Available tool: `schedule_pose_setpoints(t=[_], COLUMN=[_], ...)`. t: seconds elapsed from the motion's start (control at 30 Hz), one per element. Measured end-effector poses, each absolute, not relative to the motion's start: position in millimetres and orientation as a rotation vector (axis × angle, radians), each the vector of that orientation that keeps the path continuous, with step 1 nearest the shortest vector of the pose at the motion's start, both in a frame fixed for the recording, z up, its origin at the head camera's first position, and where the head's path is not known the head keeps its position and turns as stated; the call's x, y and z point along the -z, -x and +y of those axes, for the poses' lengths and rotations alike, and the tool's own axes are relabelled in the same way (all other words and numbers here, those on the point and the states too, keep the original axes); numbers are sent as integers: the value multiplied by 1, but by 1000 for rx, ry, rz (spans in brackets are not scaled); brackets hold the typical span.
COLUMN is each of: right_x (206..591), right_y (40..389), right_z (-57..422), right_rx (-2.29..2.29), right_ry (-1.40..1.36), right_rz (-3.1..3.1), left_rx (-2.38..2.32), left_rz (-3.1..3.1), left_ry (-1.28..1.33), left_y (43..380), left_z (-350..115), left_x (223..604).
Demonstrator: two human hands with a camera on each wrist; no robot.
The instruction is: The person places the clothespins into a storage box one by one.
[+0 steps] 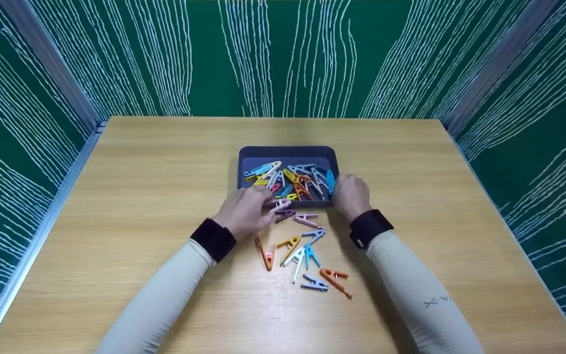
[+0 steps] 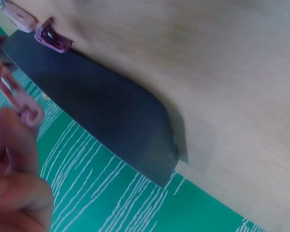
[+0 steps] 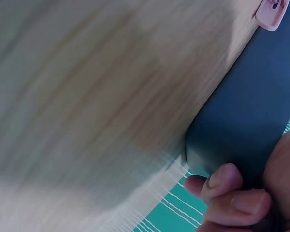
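Note:
A dark tray (image 1: 288,151) full of mixed-colour clothespins stands mid-table. My left hand (image 1: 246,209) pinches a pale pink clothespin (image 1: 280,205) by the tray's front edge; in the left wrist view this clothespin (image 2: 25,104) sticks up from the fingertips. Around the tray's front right corner, my right hand (image 1: 352,196) grips the wall, and the right wrist view has its curled fingers (image 3: 237,208) against that corner. Close before the tray lie a purple clothespin (image 1: 285,215) and another pink clothespin (image 1: 307,220).
Several loose clothespins lie on the table between my forearms, among them a yellow clothespin (image 1: 290,248), a bright blue clothespin (image 1: 311,255) and an orange clothespin (image 1: 336,281). Green walls with white streaks (image 1: 312,59) border the wooden table (image 1: 165,162) at the back and sides.

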State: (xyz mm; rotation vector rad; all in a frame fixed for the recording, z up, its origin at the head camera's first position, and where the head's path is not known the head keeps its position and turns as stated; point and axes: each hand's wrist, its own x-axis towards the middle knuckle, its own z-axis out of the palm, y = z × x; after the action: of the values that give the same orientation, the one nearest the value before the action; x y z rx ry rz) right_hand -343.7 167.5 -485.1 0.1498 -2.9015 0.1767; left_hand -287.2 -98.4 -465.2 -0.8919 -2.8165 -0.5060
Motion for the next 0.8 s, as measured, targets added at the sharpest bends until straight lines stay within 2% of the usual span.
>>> schedule_pose_setpoints(t=[0.4,0.8], right_x=[485,486], right_y=[342,343], right_z=[166,166], right_rx=[-163,-180], right_ry=[-148,-156], right_rz=[-2881,-2869], left_rx=[435,373], left_rz=[-2810,-2781], left_ry=[558,405], left_y=[319,351], left_z=[-89,-91], left_x=[456,462])
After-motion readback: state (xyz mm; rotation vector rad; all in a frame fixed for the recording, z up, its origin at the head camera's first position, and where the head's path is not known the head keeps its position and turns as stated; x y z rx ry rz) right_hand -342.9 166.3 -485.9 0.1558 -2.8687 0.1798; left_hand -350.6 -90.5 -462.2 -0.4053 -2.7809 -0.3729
